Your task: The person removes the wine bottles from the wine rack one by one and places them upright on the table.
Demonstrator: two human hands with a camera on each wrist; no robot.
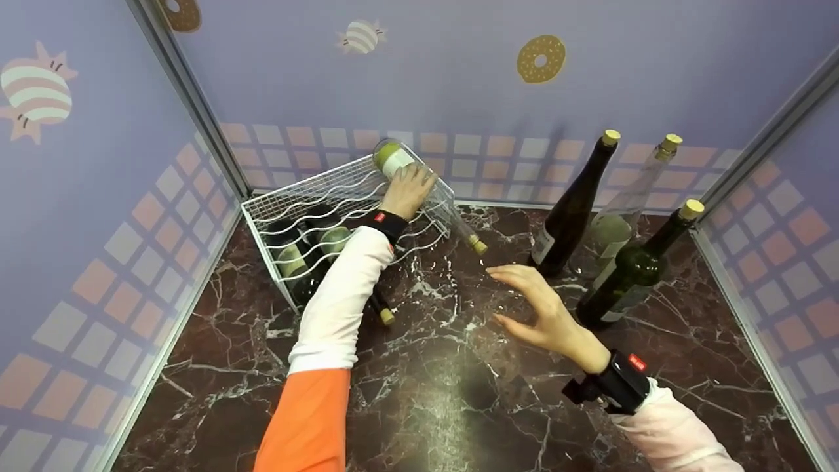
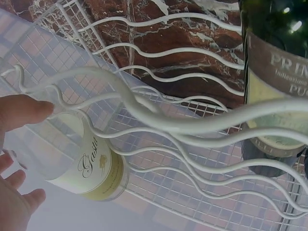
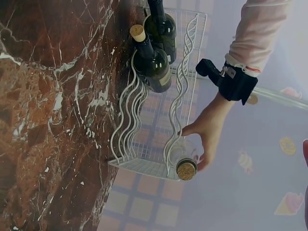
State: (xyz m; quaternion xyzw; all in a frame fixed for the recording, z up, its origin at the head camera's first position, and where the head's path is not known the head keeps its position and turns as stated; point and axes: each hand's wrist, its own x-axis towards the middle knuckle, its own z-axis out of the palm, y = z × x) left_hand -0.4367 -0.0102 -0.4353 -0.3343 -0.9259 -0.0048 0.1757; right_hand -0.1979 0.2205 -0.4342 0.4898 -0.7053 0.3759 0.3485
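Observation:
A clear wine bottle (image 1: pixel 394 158) with a pale label lies in the right end of the white wire wine rack (image 1: pixel 263 252). Its corked neck juts out over the front, and the cork (image 3: pixel 186 170) faces the right wrist camera. My left hand (image 1: pixel 408 190) is over this bottle, thumb (image 2: pixel 29 111) on one side and loosely spread fingers on the other; firm contact is not plain. Two dark green bottles (image 3: pixel 153 70) lie in the left part of the rack. My right hand (image 1: pixel 541 311) hovers over the counter, thumb and fingers apart, holding nothing.
Right of the rack stand a dark slim bottle (image 1: pixel 569 219), a clear bottle (image 1: pixel 613 226) and a green bottle (image 1: pixel 629 282), all corked and upright. Patterned walls (image 1: pixel 452 92) enclose the brown marbled counter (image 1: pixel 432 387) at the back and both sides.

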